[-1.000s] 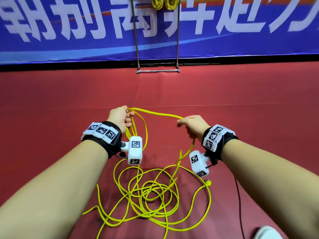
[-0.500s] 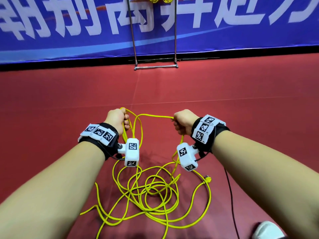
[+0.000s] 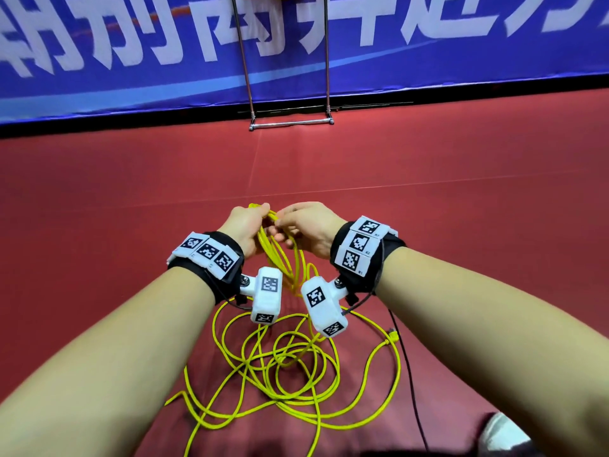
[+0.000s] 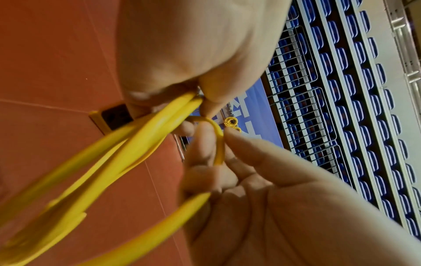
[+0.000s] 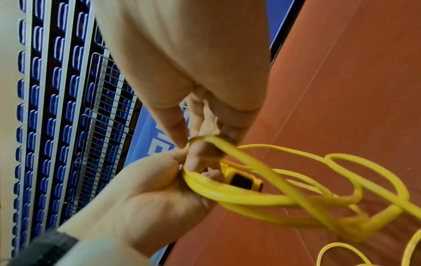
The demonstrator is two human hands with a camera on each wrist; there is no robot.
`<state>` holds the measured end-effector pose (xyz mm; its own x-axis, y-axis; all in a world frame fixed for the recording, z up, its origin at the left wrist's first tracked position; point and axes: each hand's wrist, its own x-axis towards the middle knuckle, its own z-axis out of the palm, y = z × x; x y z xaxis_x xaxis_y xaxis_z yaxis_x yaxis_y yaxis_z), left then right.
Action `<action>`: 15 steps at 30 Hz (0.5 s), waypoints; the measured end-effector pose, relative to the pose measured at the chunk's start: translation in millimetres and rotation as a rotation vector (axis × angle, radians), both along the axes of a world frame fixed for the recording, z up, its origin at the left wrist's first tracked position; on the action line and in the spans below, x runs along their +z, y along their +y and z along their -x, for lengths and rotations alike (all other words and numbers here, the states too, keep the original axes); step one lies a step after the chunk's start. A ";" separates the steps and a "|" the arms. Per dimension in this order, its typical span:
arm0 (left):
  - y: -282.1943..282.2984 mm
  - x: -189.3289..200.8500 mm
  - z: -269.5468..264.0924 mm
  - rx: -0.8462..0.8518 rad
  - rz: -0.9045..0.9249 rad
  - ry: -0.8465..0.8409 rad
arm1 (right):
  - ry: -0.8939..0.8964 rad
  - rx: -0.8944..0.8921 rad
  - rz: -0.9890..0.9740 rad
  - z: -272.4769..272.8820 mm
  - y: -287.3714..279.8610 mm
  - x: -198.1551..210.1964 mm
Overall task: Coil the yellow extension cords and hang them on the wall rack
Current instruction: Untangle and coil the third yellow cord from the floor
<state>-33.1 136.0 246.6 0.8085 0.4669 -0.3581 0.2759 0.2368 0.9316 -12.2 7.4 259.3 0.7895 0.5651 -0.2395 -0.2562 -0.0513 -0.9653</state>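
We see the left hand [image 3: 245,227] raised over the red floor [image 3: 131,199], fingers curled round several hanging loops of smooth yellow cord [image 3: 283,255]; the right hand [image 3: 308,227] meets it knuckle to knuckle, pinching one strand. The rest lies tangled in loose rings below; the metal rack [image 3: 290,122] stands well apart.

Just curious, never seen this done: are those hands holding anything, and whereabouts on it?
Yes. The left hand grips the gathered loops of the yellow cord at their top; the right hand pinches one strand there.
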 end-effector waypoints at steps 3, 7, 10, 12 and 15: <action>5.3 0.8 0.8 0.065 -0.061 0.024 | 0.041 0.153 0.005 1.6 -2.2 -1.3; 17.0 0.7 -3.0 0.179 -0.106 -0.012 | -0.012 0.359 0.168 1.3 -9.6 -14.9; 25.8 0.7 -4.2 0.219 -0.096 -0.010 | -0.077 0.459 0.273 0.4 -16.6 -30.5; 30.1 -2.0 -3.9 0.219 -0.093 0.003 | -0.077 0.434 0.265 -0.6 -20.8 -31.6; 32.4 -5.5 -0.7 0.186 -0.070 0.028 | -0.096 0.292 0.211 -5.0 -23.0 -22.9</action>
<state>-32.3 168.4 241.1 0.6960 0.6320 -0.3407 0.2596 0.2209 0.9401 -7.3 -15.6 236.4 0.6266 0.7160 -0.3078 -0.1105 -0.3093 -0.9445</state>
